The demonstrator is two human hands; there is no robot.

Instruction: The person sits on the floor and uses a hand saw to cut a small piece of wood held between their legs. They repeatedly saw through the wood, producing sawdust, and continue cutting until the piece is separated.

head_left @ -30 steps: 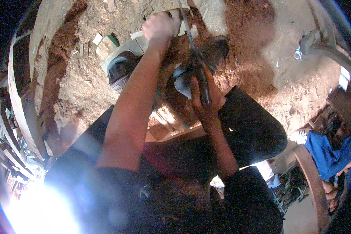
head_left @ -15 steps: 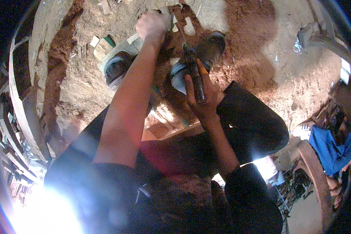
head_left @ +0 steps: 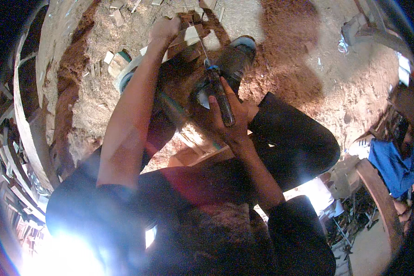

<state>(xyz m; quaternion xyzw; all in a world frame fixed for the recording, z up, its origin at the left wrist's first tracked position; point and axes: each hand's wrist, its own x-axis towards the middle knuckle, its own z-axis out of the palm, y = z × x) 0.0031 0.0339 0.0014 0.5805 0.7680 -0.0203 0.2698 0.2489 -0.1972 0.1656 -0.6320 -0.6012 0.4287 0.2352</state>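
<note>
My right hand (head_left: 230,112) is wrapped round the dark handle of a screwdriver-like tool (head_left: 221,94). The tool has a blue collar and a long thin metal shaft pointing away from me, toward the far ground; its tip is hard to make out. Farther off and to the left, my left hand (head_left: 164,28) is closed in a fist. Just right of its wrist is a pale piece of wood (head_left: 186,38), tilted above the ground. Whatever the left fingers hold is hidden from this view.
My dark shoe (head_left: 237,57) stands beside the tool's shaft. Wood offcuts (head_left: 117,64) lie left of my left forearm on ground covered in sawdust. A curved wooden piece (head_left: 377,193) and a blue cloth (head_left: 391,165) are at the right. Long boards (head_left: 25,115) line the left side.
My left hand has shifted left, and the pale wood beside it now shows more fully. My right hand and the tool have moved slightly left. The whole view has shifted a little too.
</note>
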